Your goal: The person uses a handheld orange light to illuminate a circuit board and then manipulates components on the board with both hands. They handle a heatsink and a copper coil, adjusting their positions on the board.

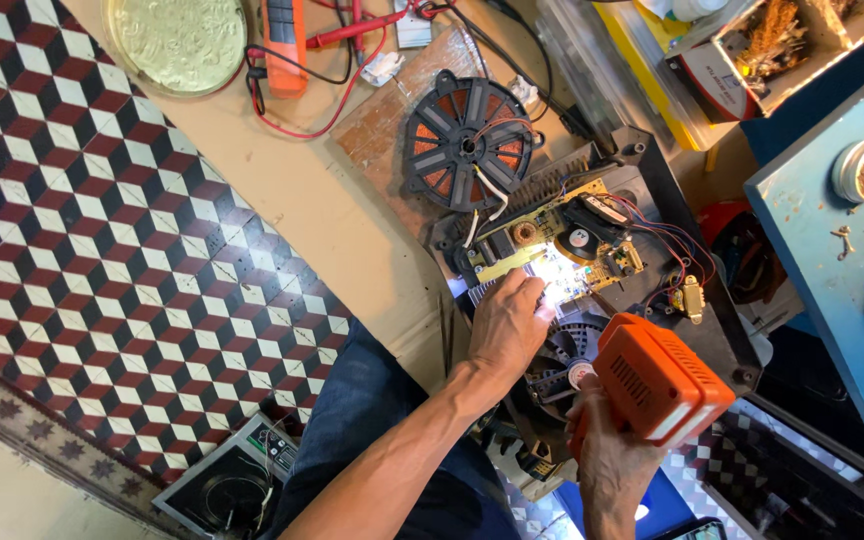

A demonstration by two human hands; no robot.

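Observation:
An opened induction cooker base lies on the bench with its yellow circuit board exposed. Its round copper coil disc is flipped out onto a wooden board. My left hand rests on the circuit board, fingertips pressed at a brightly lit spot beside the heat sink. My right hand grips an orange electric screwdriver, held just above the cooker's black fan.
An orange multimeter with red and black leads and a round pale green tray lie at the far end. A blue table at right carries a tin, solder and screws. Tweezers lie left of the cooker. Patterned floor tiles sit at left.

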